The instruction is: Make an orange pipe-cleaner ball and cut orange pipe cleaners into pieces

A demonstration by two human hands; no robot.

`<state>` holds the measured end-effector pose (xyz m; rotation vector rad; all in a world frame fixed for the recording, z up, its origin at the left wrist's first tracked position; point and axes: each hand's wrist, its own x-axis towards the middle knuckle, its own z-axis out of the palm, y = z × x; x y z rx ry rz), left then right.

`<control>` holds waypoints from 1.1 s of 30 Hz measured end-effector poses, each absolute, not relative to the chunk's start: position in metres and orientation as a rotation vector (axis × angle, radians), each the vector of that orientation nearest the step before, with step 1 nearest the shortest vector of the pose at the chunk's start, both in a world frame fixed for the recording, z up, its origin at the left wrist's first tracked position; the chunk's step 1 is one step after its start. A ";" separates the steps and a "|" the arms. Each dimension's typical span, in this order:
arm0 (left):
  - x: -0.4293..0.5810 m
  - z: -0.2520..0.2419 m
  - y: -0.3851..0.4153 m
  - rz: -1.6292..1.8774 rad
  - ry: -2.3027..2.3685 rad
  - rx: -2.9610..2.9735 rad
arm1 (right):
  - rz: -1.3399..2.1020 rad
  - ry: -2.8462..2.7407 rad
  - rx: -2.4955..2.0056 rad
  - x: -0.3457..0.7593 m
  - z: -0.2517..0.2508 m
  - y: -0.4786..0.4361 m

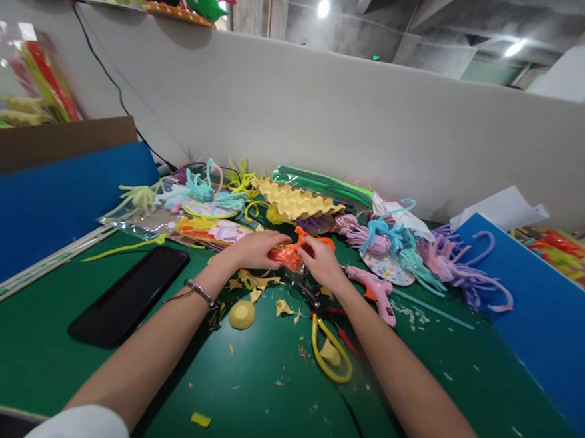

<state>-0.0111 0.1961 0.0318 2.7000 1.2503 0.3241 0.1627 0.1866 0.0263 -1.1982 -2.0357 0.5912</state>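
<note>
"Orange bundle [288, 256] — where, and how will it handle?"

"Over the green table [245, 389], pinched between my left hand [259, 249] and right hand [322, 261]. Probably light, soft, crushable — I'd grip its edges gently."

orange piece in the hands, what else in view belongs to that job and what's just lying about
Likely in the job:
- orange piece, between left hand and right hand
- scissors, nearby
- pink glue gun, nearby

Probably just lying about:
- black phone
- yellow scrap
</note>
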 end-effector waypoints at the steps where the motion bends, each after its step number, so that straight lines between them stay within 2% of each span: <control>1: -0.011 0.031 0.196 0.327 1.248 2.705 | 0.607 -2.021 -1.198 0.163 0.025 0.188; 8: -0.006 0.026 0.196 0.354 1.224 2.753 | 0.689 -1.934 -1.200 0.164 0.021 0.192; 20: 0.002 0.024 0.193 0.430 1.262 2.828 | 0.711 -1.881 -1.170 0.171 0.044 0.184; 28: 0.000 0.021 0.197 0.481 1.274 2.813 | 0.906 -1.783 -1.174 0.179 0.047 0.190; 33: -0.002 0.021 0.195 0.486 1.295 2.810 | 0.867 -1.746 -1.155 0.184 0.056 0.188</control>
